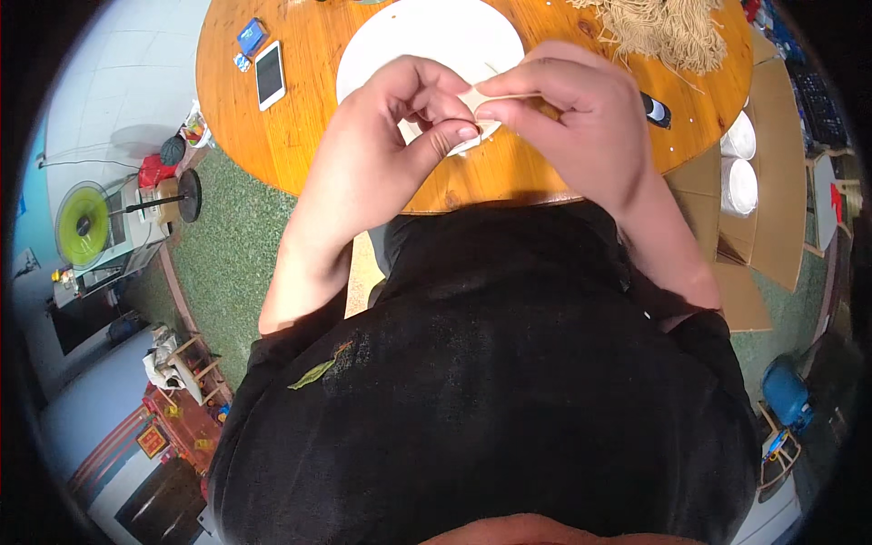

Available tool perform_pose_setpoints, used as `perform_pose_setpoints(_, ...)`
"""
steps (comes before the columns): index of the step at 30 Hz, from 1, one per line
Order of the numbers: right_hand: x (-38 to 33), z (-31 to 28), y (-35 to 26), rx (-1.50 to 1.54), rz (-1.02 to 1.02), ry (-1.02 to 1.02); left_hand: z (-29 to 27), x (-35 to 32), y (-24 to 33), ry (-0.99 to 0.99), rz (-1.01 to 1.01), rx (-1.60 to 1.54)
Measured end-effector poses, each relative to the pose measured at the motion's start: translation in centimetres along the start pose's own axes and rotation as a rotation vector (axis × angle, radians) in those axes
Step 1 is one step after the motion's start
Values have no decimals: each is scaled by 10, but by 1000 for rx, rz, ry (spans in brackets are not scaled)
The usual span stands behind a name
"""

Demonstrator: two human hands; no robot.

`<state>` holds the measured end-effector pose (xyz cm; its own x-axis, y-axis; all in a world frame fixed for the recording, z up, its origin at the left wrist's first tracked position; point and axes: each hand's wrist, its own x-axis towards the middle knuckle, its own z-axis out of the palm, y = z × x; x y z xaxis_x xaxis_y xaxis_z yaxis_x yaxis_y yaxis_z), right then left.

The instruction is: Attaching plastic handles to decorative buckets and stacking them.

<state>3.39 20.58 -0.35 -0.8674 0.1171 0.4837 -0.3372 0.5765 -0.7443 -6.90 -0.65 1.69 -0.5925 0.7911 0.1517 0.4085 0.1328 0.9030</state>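
Over the near part of a white round disc (pixel 422 36), my two hands meet with their fingertips almost touching. My left hand (pixel 381 136) is closed in a pinch, thumb against curled fingers. A small pale beige piece (pixel 473 98) shows between the two hands, and a bit of white is at the left thumb tip. My right hand (pixel 581 113) pinches a thin beige cord (pixel 516 95) between thumb and forefinger. How the cord joins the pale piece is hidden by the fingers.
On the round wooden table (pixel 236 127) lie a white phone (pixel 270 75), a blue box (pixel 252 36), a heap of beige cords (pixel 663 32) and a dark object (pixel 655 110) beside my right wrist. At right stands an opened cardboard box (pixel 772 173) with white rolls (pixel 739 186). A green fan (pixel 84 224) is at left.
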Motion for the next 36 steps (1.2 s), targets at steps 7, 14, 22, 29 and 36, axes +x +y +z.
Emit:
perform_pose_setpoints(7,13,-2,2,-74,-182,-24,-8,13,5,-125,-145,-98)
perform_pose_setpoints(14,8,3,8,-232,-137,324,-8,16,-1,-82,-136,-219)
perform_pose_setpoints(22,-35,28,-9,-135,-106,333,-2,16,2,-34,-128,-192)
perform_pose_setpoints(29,-35,40,-3,-118,-72,294,-4,15,7,-77,-72,-69)
perform_pose_setpoints(36,-34,37,-12,45,124,214,-2,8,7,-39,-71,8)
